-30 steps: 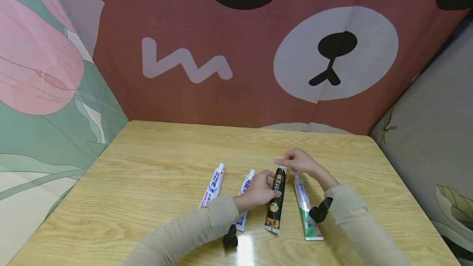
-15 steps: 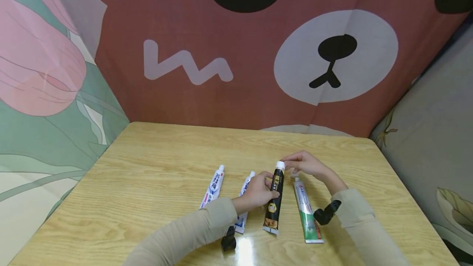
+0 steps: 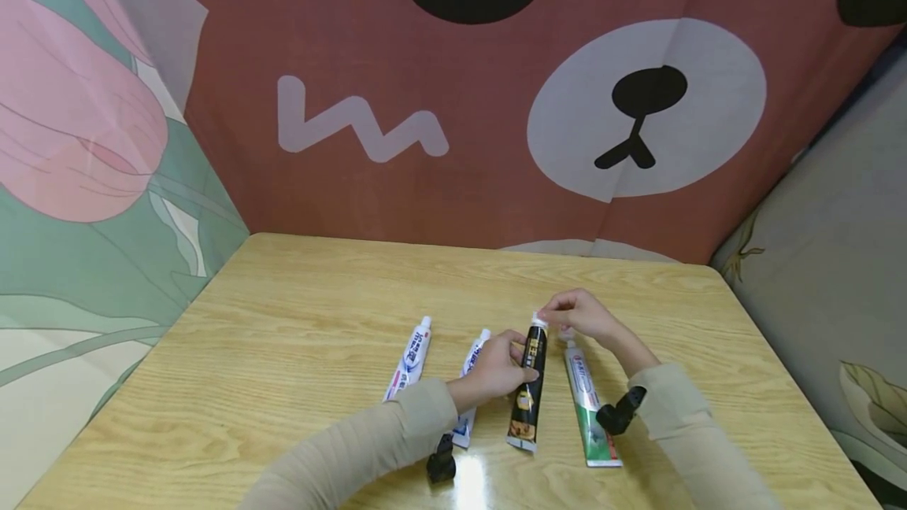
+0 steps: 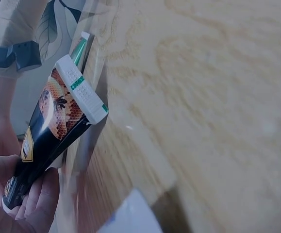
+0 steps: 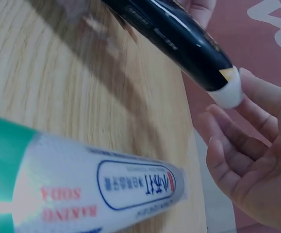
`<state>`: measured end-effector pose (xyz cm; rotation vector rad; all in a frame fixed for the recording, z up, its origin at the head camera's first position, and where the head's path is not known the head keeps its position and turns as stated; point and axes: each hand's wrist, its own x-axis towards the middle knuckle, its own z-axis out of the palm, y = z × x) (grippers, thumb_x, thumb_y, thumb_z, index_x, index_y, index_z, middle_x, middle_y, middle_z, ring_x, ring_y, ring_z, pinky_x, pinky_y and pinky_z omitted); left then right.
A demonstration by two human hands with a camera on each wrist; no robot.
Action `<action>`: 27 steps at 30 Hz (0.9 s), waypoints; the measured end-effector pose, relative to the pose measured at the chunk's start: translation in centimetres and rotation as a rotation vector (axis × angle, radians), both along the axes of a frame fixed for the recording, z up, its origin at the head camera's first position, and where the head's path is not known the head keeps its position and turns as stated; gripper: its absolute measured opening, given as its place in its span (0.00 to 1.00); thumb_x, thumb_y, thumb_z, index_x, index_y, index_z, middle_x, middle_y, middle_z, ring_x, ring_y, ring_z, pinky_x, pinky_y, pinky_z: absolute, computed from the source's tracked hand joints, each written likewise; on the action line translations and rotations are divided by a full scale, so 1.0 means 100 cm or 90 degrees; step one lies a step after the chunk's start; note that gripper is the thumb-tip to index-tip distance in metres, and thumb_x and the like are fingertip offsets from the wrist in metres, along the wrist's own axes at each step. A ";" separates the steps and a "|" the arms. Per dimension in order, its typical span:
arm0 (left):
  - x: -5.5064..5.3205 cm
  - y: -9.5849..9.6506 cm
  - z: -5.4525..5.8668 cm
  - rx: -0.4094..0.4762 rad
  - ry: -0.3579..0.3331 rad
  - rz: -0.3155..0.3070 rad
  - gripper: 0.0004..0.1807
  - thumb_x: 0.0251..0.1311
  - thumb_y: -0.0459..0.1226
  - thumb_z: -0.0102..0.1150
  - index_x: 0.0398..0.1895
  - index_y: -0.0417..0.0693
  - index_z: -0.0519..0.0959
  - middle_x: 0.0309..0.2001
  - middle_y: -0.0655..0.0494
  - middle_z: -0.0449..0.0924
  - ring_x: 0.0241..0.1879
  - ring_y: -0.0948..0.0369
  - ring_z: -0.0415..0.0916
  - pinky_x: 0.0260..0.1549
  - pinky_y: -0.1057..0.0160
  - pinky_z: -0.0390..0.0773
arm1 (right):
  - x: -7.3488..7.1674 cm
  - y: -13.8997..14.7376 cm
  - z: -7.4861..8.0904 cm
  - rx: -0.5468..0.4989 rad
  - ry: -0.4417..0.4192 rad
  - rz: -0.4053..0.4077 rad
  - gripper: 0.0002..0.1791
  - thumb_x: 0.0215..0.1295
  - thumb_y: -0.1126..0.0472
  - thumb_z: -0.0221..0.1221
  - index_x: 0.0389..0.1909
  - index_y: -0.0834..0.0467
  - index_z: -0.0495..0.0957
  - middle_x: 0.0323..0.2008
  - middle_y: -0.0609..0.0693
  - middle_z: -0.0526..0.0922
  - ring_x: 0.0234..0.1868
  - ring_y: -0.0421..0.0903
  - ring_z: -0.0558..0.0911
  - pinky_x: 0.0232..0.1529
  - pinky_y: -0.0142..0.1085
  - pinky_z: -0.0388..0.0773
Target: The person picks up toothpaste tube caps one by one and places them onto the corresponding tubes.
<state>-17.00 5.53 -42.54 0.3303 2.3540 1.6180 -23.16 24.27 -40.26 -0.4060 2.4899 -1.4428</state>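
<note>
1. Gripping the black tube (image 3: 527,393) mid-body with the left hand (image 3: 494,368); pinching its white cap (image 5: 229,93) with the right hand (image 3: 584,315)!
2. Pointing lengthwise toward the far side of the table (image 3: 319,297), cap end nearer the right hand.

This looks like a makeshift recording nook rather than a kitchen or workshop; a wood-grain table (image 3: 283,305) fills the floor of it, closed in by printed hangings; the reddish-brown backdrop (image 3: 489,203) bears a cartoon bear's pale muzzle and shows a long crease; the left hanging (image 3: 92,258) carries a large pink tulip and green leaves; the greyish right hanging (image 3: 822,219) has leaf prints; small black devices (image 3: 442,463) sit at both wrists; whether home or office lies beyond, I cannot tell.
</note>
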 end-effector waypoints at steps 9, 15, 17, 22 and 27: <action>0.000 0.004 0.001 0.009 -0.011 -0.015 0.24 0.44 0.25 0.65 0.48 0.36 0.70 0.25 0.54 0.71 0.20 0.63 0.71 0.12 0.67 0.72 | -0.002 -0.007 -0.008 0.001 -0.006 -0.012 0.17 0.61 0.53 0.58 0.33 0.67 0.75 0.18 0.48 0.70 0.19 0.44 0.69 0.21 0.36 0.69; -0.004 0.000 0.004 0.001 0.017 -0.009 0.26 0.43 0.26 0.66 0.49 0.36 0.70 0.26 0.54 0.72 0.20 0.64 0.71 0.12 0.67 0.72 | 0.000 -0.005 -0.005 -0.047 -0.042 0.023 0.26 0.70 0.49 0.43 0.28 0.67 0.74 0.16 0.50 0.68 0.18 0.44 0.69 0.23 0.36 0.70; -0.005 -0.002 0.004 -0.005 0.024 -0.007 0.26 0.43 0.27 0.66 0.49 0.36 0.70 0.26 0.54 0.72 0.19 0.64 0.71 0.13 0.68 0.72 | 0.001 -0.003 -0.003 -0.076 -0.065 0.028 0.26 0.71 0.48 0.41 0.24 0.64 0.73 0.17 0.50 0.69 0.19 0.45 0.71 0.24 0.36 0.71; -0.007 -0.003 0.003 -0.010 0.021 -0.009 0.26 0.43 0.27 0.66 0.48 0.38 0.71 0.26 0.54 0.73 0.19 0.65 0.71 0.13 0.68 0.72 | 0.001 0.001 -0.001 -0.074 -0.077 0.039 0.21 0.70 0.53 0.46 0.28 0.66 0.76 0.19 0.50 0.72 0.21 0.44 0.72 0.25 0.36 0.71; -0.006 -0.002 0.001 -0.012 -0.001 -0.015 0.25 0.44 0.27 0.66 0.48 0.39 0.71 0.26 0.55 0.72 0.21 0.63 0.72 0.13 0.67 0.73 | 0.001 -0.001 -0.003 -0.001 -0.055 0.011 0.20 0.65 0.52 0.53 0.25 0.67 0.74 0.15 0.48 0.69 0.19 0.44 0.68 0.24 0.35 0.67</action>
